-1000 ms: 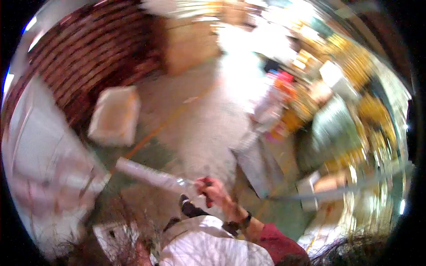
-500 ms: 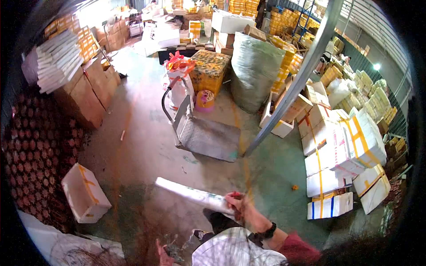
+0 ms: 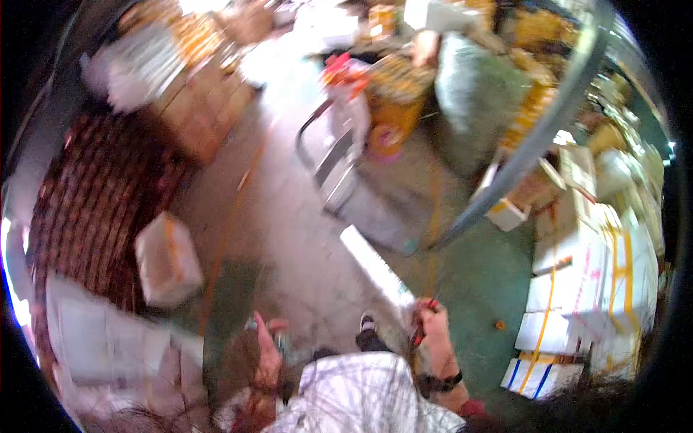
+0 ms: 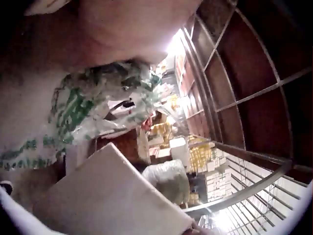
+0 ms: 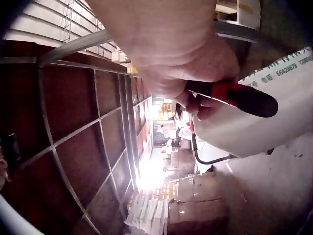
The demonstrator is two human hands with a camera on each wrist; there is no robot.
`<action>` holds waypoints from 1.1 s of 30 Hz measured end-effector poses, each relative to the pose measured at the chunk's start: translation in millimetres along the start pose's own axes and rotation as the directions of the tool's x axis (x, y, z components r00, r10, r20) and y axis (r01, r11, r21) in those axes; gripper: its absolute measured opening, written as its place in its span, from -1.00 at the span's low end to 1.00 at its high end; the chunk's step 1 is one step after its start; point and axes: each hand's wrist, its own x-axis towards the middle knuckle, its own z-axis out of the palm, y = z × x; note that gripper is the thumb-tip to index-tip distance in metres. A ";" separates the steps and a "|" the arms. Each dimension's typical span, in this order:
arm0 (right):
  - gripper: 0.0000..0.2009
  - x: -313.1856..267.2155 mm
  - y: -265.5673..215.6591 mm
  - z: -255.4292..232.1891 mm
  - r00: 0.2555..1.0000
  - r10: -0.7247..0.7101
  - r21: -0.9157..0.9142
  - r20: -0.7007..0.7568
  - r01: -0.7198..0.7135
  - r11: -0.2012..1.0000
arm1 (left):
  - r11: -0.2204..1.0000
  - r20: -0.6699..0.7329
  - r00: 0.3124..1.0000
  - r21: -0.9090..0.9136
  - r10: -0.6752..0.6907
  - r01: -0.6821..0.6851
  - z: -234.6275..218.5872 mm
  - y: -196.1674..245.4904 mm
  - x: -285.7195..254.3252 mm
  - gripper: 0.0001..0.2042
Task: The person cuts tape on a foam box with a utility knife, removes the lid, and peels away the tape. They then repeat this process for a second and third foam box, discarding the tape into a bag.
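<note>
Slab (image 3: 375,267), one: white, flat, straight-edged, smooth-faced, green printed characters and digits along one margin; held out over the floor (image 3: 289,202), far end towards the trolley (image 3: 382,216).
Tool (image 5: 257,100), one: red and black handle, rounded black end; working end hidden.
Right hand (image 3: 432,328), one: fingers curled round the tool and the slab's near end; one dark wristband (image 3: 442,381) behind it.
Left hand (image 3: 267,353), one: thumb side raised; whether the fingers grip cannot be told.
Plastic (image 4: 78,107), one crumpled piece: clear, thin, creased, green-printed, just beside the left hand.
Shoe (image 3: 367,321), one: dark, pale-edged.
Trolley, one: flat grey deck, one bent tubular handle.
Bucket (image 3: 386,138), one: round, yellow, pinkish base, beyond the trolley.
Bag (image 3: 473,105), one: bulky, translucent, greenish, wrinkled.
Post (image 3: 548,130), one: grey metal, slanting across the view.
Lone box (image 3: 170,267), one: white, block-shaped, yellow-taped.
White boxes (image 3: 548,296), several, stacked, yellow-taped; exact count blurred.
</note>
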 end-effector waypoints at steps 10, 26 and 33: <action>-0.86 41.5 -10.6 56.5 0.943 0.009 -0.332 0.333 0.109 0.937 | 0.899 0.037 0.985 -0.415 0.168 -0.138 -72.4 4.5 -26.8 -0.62; -0.80 -181.7 83.0 264.7 0.326 0.490 -0.588 0.808 0.407 0.699 | 0.958 -0.046 0.988 -0.241 0.149 -0.155 -166.9 -14.0 -125.1 -0.44; -0.82 -273.7 149.7 304.7 0.040 0.567 -0.532 0.823 0.406 0.743 | 0.958 -0.317 0.934 -0.178 0.162 -0.227 -299.4 -55.0 -133.7 -0.42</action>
